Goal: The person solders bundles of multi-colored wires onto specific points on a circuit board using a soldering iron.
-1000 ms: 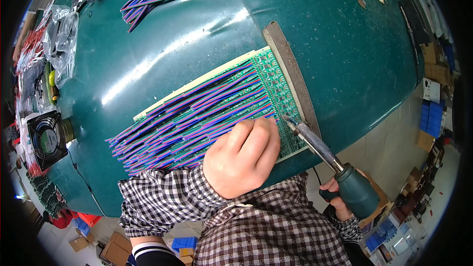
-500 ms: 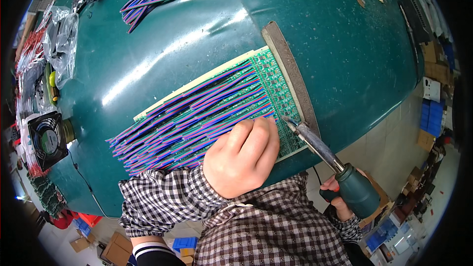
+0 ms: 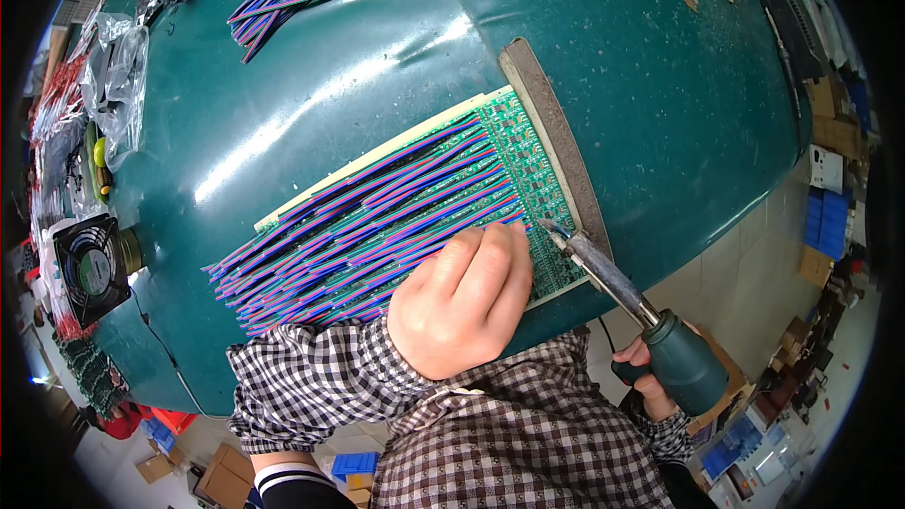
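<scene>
A green circuit board panel [image 3: 530,155] lies at a slant on the table, with rows of multicoloured ribbon wires [image 3: 377,217] running from its right part out past its left edge. My left hand [image 3: 464,297] rests over the lower rows with its fingers pinched together near a wire end; the fingertips partly hide what they grip. From the lower right, my right hand [image 3: 646,372] holds a soldering iron [image 3: 688,368] with a thick green handle and metal barrel. Its tip touches or hovers just over the board, right of my left fingertips.
A brown-grey bar [image 3: 547,113] runs along the board's right edge. A loose wire bundle [image 3: 283,0] lies at the far left of the green table [image 3: 660,123]. A small black fan [image 3: 91,269] stands at left, near plastic bags [image 3: 118,85]. Cardboard boxes [image 3: 224,476] are on the floor.
Almost nothing differs. Both hands and the soldering iron keep nearly the same place, and the view has shifted very slightly.
</scene>
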The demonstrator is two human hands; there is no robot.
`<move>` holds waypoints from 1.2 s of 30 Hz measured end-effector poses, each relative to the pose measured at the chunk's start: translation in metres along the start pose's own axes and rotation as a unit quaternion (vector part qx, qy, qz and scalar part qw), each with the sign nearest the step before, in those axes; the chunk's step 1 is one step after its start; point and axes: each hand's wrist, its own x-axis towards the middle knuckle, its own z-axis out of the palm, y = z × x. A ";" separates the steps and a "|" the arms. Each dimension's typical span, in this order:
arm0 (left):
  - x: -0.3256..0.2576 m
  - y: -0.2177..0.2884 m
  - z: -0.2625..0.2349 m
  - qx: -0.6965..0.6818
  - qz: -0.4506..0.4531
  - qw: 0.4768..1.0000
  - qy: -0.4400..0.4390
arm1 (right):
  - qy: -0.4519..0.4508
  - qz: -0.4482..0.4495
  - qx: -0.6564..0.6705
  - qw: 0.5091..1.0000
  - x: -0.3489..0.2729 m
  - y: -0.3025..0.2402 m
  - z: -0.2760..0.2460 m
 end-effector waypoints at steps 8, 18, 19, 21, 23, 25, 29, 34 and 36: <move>0.001 0.002 -0.002 0.014 0.010 1.000 -0.013 | -0.002 -0.008 -0.017 1.000 -0.004 0.006 -0.003; 0.003 0.004 -0.002 -0.008 -0.006 1.000 0.009 | -0.001 -0.001 -0.013 1.000 -0.004 0.004 -0.002; 0.003 0.004 -0.001 -0.009 -0.006 1.000 0.009 | -0.002 -0.001 -0.013 1.000 -0.004 0.004 -0.002; 0.002 0.003 0.000 -0.009 -0.007 1.000 0.014 | -0.011 0.014 -0.018 1.000 -0.005 0.004 -0.004; 0.002 0.003 0.000 -0.014 -0.010 1.000 0.015 | -0.002 0.004 -0.023 1.000 -0.005 0.007 -0.003; 0.002 0.003 0.000 -0.021 -0.012 1.000 0.017 | 0.008 -0.006 -0.029 1.000 -0.005 0.005 -0.001; 0.003 0.004 -0.004 0.006 -0.003 1.000 -0.010 | 0.009 0.000 -0.002 1.000 -0.005 0.005 -0.001; 0.002 0.005 -0.003 0.017 -0.006 1.000 -0.016 | 0.007 -0.008 -0.009 1.000 -0.006 0.009 -0.002; -0.001 0.002 -0.001 0.032 0.009 0.999 0.008 | 0.016 0.000 -0.008 1.000 -0.006 0.008 -0.001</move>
